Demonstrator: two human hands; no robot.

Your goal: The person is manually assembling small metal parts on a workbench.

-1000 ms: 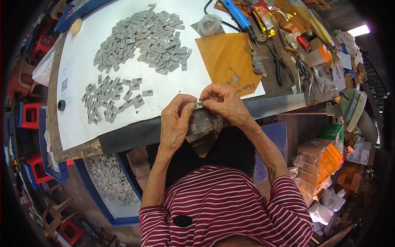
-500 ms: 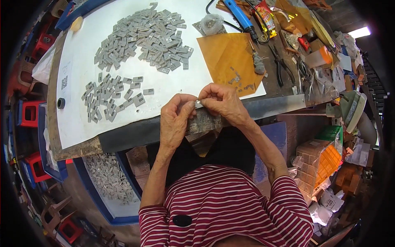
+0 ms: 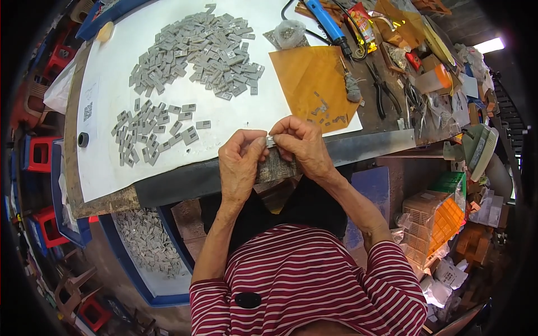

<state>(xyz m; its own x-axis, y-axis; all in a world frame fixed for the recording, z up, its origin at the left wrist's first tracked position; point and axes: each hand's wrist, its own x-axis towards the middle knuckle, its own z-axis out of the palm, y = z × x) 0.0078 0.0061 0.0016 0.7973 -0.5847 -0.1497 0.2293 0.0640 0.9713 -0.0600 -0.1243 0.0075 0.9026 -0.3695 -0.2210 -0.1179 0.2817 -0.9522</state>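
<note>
My left hand and my right hand meet at the near edge of the workbench, fingertips pinched together on one small grey part. Below the hands hangs a strip of more grey parts, partly hidden by my fingers. A small group of loose grey parts lies on the white sheet left of my hands. A larger heap of the same parts sits farther back.
An orange paper sheet with a few small pieces lies behind my right hand. A blue-handled tool, pliers and clutter fill the bench's right end. A blue tray of grey parts stands below left. Red stools stand at left.
Both hands have stayed together at the bench edge on the small part; only slight finger shifts show.
</note>
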